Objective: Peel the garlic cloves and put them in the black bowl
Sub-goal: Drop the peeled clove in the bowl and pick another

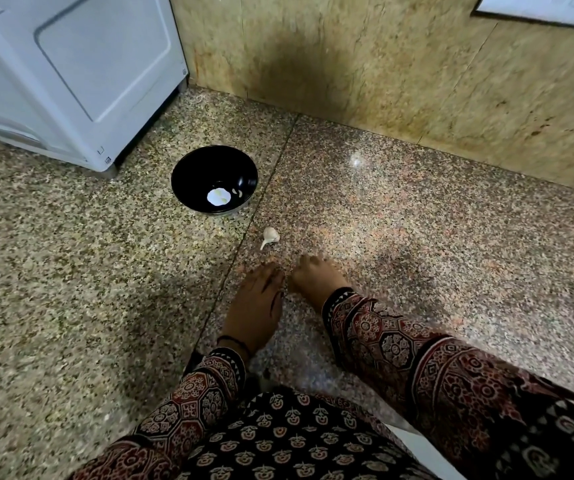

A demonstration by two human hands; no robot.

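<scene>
Grip: left hand (258,299) lies back-up at lower centre, fingers reaching up-frame. The tips are blurred, so I cannot tell whether it holds anything. Right hand (316,278), just beside it, has its fingers bent down toward the speckled floor (71,254). What is under them is hidden, so that grip cannot be told either.

Left to right:
- White appliance (71,64) fills the upper left.
- Black bowl (192,164) stands on the floor left of centre. One peeled clove (239,192) lies inside, beside a bright white patch that may be more cloves or glare.
- Unpeeled garlic piece (270,236), papery tail pointing down-left, lies between bowl and hands, touching neither.

Judgement: the step in hand is probably taking up this next piece. To do it well:
- Pinch the body, not the tail.
- Steady it with one hand.
- Split the skin at the root end with a thumbnail.
- Strip the skin clear of the bowl.
- Drop in only the bare clove.
</scene>
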